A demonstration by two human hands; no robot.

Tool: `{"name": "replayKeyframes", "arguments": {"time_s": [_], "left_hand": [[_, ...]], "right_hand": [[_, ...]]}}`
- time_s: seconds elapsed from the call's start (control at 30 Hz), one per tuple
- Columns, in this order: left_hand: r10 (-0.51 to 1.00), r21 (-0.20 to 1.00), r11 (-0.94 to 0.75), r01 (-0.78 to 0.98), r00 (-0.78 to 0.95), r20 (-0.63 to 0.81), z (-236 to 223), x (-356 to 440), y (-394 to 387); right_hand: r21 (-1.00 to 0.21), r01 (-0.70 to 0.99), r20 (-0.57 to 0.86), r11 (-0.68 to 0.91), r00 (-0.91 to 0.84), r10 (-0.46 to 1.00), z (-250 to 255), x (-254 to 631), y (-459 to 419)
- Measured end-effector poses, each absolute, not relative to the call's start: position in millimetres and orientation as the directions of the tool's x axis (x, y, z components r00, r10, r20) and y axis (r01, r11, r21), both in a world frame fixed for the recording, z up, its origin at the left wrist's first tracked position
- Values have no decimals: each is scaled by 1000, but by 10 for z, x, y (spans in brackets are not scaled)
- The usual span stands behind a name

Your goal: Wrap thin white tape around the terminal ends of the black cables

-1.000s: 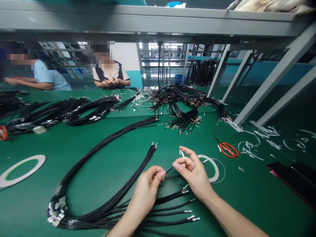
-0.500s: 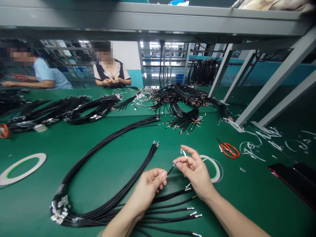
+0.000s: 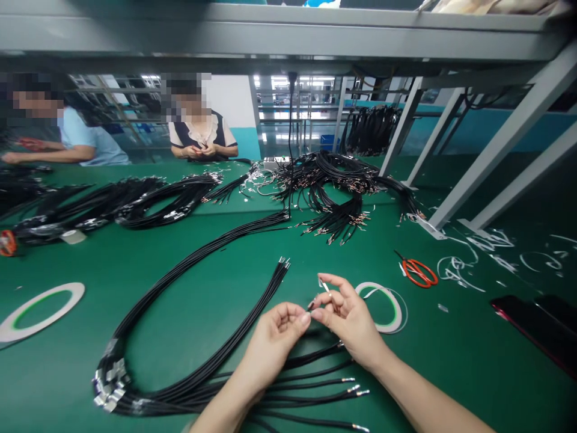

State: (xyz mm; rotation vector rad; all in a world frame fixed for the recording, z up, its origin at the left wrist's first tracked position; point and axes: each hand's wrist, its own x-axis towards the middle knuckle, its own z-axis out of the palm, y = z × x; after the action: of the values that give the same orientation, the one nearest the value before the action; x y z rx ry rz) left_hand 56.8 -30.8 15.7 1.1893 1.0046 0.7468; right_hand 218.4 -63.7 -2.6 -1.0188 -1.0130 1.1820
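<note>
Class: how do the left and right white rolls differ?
The left roll is cut off by the picture's edge; the right roll is partly hidden by the right hand. A pale strip crosses the right roll's opening, none the left roll's. Both are white, edged green inside.

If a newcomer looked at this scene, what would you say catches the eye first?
Probably the long curve of black cables sweeping across the left half of the green table. Near the middle, the left hand pinches a dark cable end, with the right hand close beside it. Farther right, the orange-handled scissors stand out against the green.
</note>
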Motion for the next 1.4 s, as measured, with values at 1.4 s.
{"name": "replayKeyframes", "arguments": {"time_s": [1.4], "left_hand": [[928, 975, 178, -136, 353, -120, 68, 675, -362]], "right_hand": [[-979, 117, 122, 165, -307, 944, 11, 2274, -794]]}}
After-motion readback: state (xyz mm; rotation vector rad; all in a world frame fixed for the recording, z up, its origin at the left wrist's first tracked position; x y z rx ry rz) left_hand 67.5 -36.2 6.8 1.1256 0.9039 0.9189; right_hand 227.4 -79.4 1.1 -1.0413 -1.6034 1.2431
